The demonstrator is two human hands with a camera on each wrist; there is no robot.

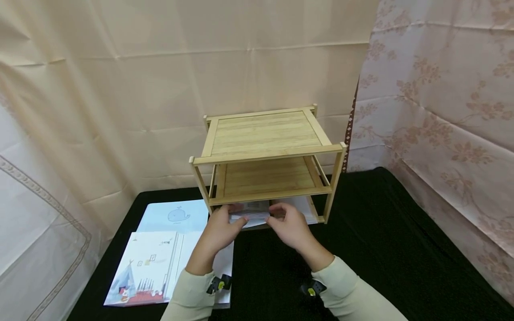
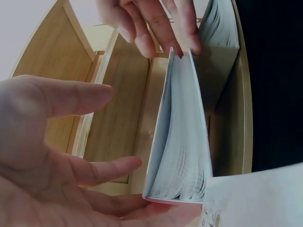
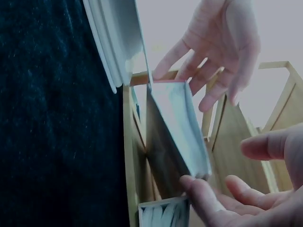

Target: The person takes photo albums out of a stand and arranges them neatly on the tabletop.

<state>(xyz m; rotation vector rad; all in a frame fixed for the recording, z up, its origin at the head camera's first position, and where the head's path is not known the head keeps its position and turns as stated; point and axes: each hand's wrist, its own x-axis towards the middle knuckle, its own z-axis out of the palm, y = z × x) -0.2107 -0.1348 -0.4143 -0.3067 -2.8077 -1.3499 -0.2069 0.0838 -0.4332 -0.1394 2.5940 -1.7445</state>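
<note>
A thick light-covered book point(image 1: 250, 218) lies in the lowest level of a wooden shelf rack point(image 1: 265, 133). My left hand point(image 1: 221, 228) is at its left end, fingers spread and touching the underside of that end in the left wrist view. At the other end is my right hand point(image 1: 292, 226), whose fingertips touch the book's edge in the right wrist view. Both thumbs stand off from the book point(image 2: 182, 137). To its right a second book point(image 1: 304, 206) rests on the same level, its page edges point(image 2: 220, 23) showing in the left wrist view.
Left of the rack lie a blue book with a whale point(image 1: 176, 216) and a notebook with a tent drawing point(image 1: 140, 267), partly overlapping. A black cloth point(image 1: 385, 249) covers the table. Beige curtains point(image 1: 160, 89) hang behind, and a floral curtain point(image 1: 449, 111) at right.
</note>
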